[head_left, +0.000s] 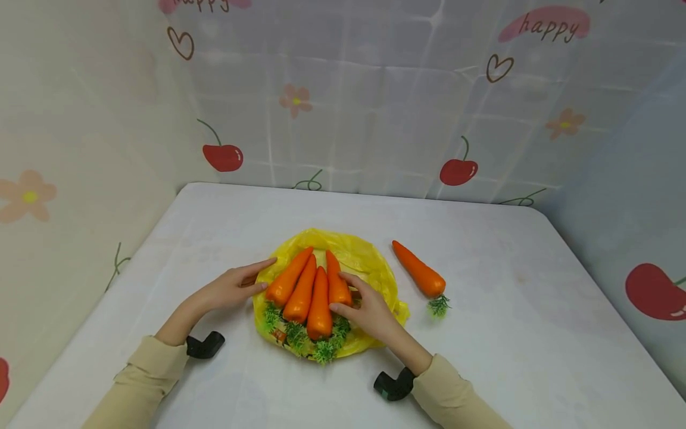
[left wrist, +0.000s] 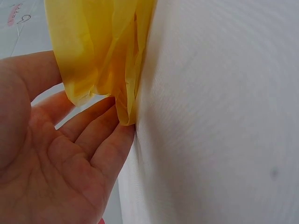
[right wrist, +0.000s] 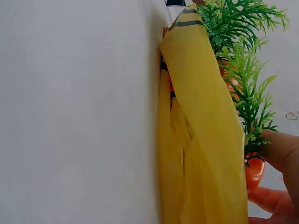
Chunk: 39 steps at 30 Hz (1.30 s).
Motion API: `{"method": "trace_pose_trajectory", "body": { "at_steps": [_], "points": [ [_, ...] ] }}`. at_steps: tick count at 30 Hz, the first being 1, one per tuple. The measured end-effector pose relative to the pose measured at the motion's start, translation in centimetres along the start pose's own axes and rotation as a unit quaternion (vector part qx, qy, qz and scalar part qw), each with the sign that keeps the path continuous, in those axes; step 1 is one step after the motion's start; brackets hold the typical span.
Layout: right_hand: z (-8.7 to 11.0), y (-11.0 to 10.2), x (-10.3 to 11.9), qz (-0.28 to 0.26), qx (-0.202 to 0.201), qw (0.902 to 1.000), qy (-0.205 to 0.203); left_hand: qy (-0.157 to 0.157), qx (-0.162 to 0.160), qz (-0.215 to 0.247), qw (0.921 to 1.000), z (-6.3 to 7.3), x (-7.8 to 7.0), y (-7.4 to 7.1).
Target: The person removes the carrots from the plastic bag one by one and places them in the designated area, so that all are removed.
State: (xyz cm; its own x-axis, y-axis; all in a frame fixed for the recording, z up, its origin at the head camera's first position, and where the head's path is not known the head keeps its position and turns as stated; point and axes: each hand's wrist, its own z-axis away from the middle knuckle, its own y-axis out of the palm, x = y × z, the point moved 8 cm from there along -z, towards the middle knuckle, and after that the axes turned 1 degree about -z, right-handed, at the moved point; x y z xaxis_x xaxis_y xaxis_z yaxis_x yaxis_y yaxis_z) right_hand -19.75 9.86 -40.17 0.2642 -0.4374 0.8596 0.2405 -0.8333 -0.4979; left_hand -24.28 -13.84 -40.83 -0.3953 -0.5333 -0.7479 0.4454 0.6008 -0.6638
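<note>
A yellow plastic bag (head_left: 382,271) lies spread on the table, with several orange carrots (head_left: 300,289) side by side on it, their tips pointing away and green tops toward me. My left hand (head_left: 230,289) is at the bag's left edge, fingers fairly straight; the left wrist view shows thumb and fingers touching the yellow film (left wrist: 88,51). With thumb and fingers, my right hand (head_left: 375,313) grips the rightmost carrot (head_left: 336,280) on the bag. In the right wrist view the bag's side hides most of that carrot, leaving its green top (right wrist: 254,102) visible.
Another carrot (head_left: 420,271) with a green top lies on the white table (head_left: 509,310), right of the bag. Black curved pieces (head_left: 205,345) sit at both wrists. A printed curtain (head_left: 364,119) stands behind the table's far edge.
</note>
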Motion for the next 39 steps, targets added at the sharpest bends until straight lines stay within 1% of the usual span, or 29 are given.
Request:
{"method": "trace_pose_trajectory", "body": {
  "at_steps": [4, 7, 11, 14, 22, 27, 33, 39],
  "points": [
    [-0.1, 0.2, -0.3, -0.022, 0.007, 0.9997, 0.010, -0.003, 0.002, 0.000, 1.0000, 0.0, 0.0, -0.1],
    [-0.2, 0.3, -0.8, -0.065, 0.016, 0.9971, 0.037, -0.002, 0.001, -0.004, 1.0000, 0.0, 0.0, -0.1],
    [-0.3, 0.4, -1.5, -0.139, 0.030, 0.9867, 0.079, 0.001, 0.000, -0.010, 0.9999, -0.1, 0.0, -0.2],
    [-0.3, 0.4, -1.7, -0.170, 0.039, 0.9799, 0.096, 0.000, 0.001, -0.010, 1.0000, -0.2, 0.1, -0.2],
    [-0.3, 0.1, -2.1, -0.201, 0.040, 0.9716, 0.119, -0.004, 0.002, -0.015, 0.9999, -0.2, -0.2, -0.3],
    [-0.1, -0.1, -1.7, -0.218, 0.045, 0.9681, 0.116, -0.001, 0.001, -0.018, 0.9998, -0.4, -0.1, -0.2],
    [-0.2, -0.6, -1.5, -0.219, 0.042, 0.9673, 0.121, 0.002, 0.003, -0.012, 0.9999, -0.4, 0.0, -0.1],
    [-0.4, -1.7, -0.9, -0.220, 0.044, 0.9681, 0.111, 0.004, -0.002, -0.011, 0.9999, -0.2, -0.2, -0.1]
  ]
}}
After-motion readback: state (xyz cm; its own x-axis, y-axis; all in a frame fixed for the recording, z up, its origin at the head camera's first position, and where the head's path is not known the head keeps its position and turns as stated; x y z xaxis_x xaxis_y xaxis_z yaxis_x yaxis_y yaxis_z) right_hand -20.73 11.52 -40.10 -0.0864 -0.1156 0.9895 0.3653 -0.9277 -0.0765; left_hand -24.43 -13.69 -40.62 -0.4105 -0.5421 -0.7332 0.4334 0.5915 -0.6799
